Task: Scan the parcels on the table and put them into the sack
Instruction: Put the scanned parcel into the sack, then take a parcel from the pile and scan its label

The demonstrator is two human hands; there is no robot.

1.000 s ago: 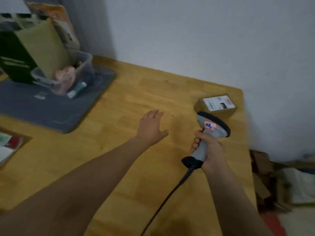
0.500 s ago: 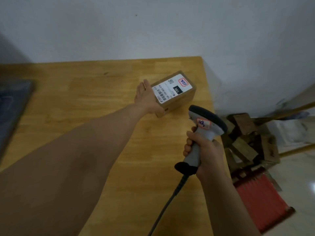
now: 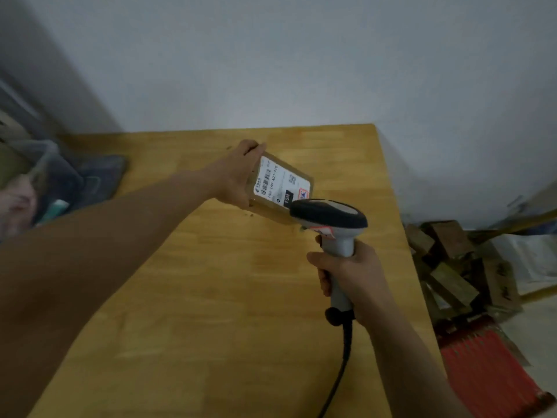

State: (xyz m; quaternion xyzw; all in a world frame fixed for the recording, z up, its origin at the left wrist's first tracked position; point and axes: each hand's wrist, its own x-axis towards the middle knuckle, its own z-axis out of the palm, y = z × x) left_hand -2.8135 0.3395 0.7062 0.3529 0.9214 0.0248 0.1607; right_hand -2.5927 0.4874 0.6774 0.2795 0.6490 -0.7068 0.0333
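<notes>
The left hand (image 3: 238, 176), open above the table (image 3: 211, 297) a second ago and just reaching the parcel (image 3: 281, 188) half a second ago, now grips it by its left end and holds it tipped up, its label (image 3: 275, 181) facing the scanner (image 3: 331, 218). The right hand (image 3: 349, 273) now has the scanner nearer, its head over the parcel's lower right corner in the head view
</notes>
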